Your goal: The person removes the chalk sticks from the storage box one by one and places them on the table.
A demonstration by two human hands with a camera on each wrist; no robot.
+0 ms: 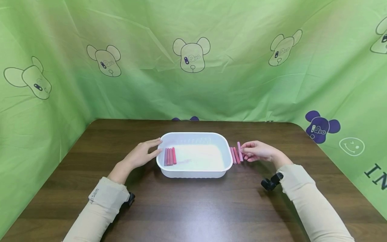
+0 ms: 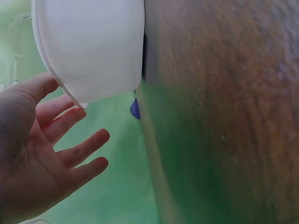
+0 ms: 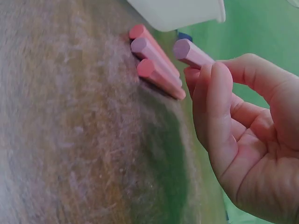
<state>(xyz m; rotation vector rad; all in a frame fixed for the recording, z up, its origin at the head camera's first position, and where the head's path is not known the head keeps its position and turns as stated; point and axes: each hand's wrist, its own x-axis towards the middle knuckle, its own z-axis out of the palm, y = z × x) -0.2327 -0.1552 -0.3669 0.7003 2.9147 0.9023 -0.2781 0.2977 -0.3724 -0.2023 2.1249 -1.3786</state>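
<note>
A white plastic tray [image 1: 193,174] stands on the table, with several purple, pink and red chalk sticks [image 1: 170,157] side by side at its left end. My left hand [image 1: 142,154] rests at the tray's left rim. In the left wrist view its thumb and nearest fingers [image 2: 63,123] touch the rim, the others spread loosely. Beyond the tray's right side, my right hand [image 1: 257,151] pinches a light purple chalk stick [image 3: 190,52] between thumb and fingers, raised off the table. Three more chalk sticks [image 3: 161,77], pink-red and light purple, lie close together beneath it, near the tray.
The brown wooden table [image 1: 193,208] reaches back to a green cloth backdrop [image 1: 193,97] printed with bear heads. Dark wrist cameras [image 1: 272,182] sit at both cuffs, close over the tabletop.
</note>
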